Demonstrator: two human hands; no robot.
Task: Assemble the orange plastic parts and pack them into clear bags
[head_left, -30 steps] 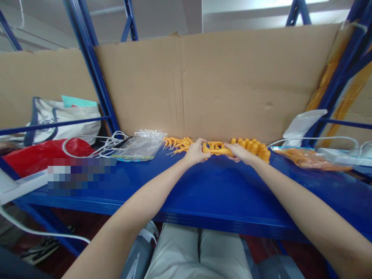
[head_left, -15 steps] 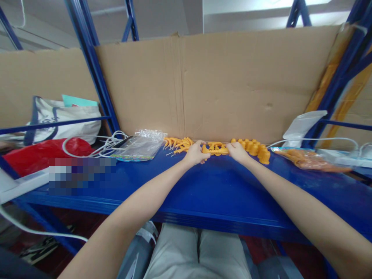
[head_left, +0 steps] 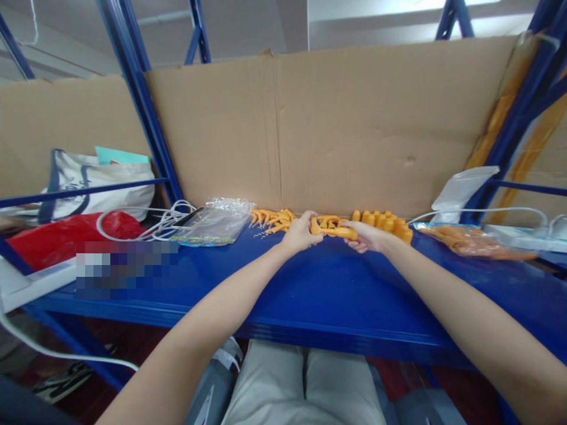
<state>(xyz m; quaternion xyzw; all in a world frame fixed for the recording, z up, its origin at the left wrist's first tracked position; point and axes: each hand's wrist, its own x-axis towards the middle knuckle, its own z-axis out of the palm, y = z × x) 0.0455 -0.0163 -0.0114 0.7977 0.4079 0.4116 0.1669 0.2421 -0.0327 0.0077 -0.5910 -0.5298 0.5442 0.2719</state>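
Note:
Near the back of the blue shelf, my left hand (head_left: 302,233) pinches the upturned left end of a long orange plastic piece (head_left: 336,232). My right hand (head_left: 370,236) is at the other end of that piece, its fingers curled beneath and against the tip. Right behind it lie more orange pieces (head_left: 328,220), partly covered by the held one. To the left of my left hand is a group of orange curved pieces with thin metal spirals (head_left: 274,220). Several orange cup-shaped pieces (head_left: 384,222) stand in rows beyond my right hand.
A clear plastic bag (head_left: 217,223) and white cables (head_left: 166,215) lie at left, near a red bag (head_left: 80,233) and a canvas tote (head_left: 101,183). At right is a bag of orange parts (head_left: 469,241). A cardboard panel (head_left: 336,130) closes off the back.
My right hand has turned over and moved slightly right and down, its fingers now under the piece's end. The long orange piece shows more of its right end. My left hand stays nearly in place.

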